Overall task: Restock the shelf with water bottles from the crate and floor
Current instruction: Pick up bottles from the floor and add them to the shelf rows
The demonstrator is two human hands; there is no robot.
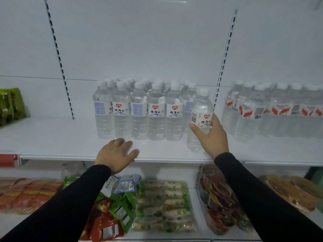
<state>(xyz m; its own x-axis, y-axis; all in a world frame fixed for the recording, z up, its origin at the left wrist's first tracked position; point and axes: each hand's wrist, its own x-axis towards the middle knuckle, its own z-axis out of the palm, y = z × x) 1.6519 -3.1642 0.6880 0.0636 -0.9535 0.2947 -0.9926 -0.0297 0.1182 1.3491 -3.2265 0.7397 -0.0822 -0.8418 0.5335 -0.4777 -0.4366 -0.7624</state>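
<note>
So the white shelf [52, 137] takes up most of the view, with a block of water bottles [138, 110] standing in rows near the middle and a shrink-wrapped pack of red-label bottles [272, 110] off to the right. The right hand [212, 137] is wrapped around one bottle [201, 117], thumb and fingers curled round its label, at the right end of the front row, tilted a bit, base at or just above the shelf. Left hand [116, 153] rests flat and relaxed on the shelf lip, holding nothing. I'd say stand it upright, slide it flush against its neighbour, label facing out, and let go only once it sits steady.
</note>
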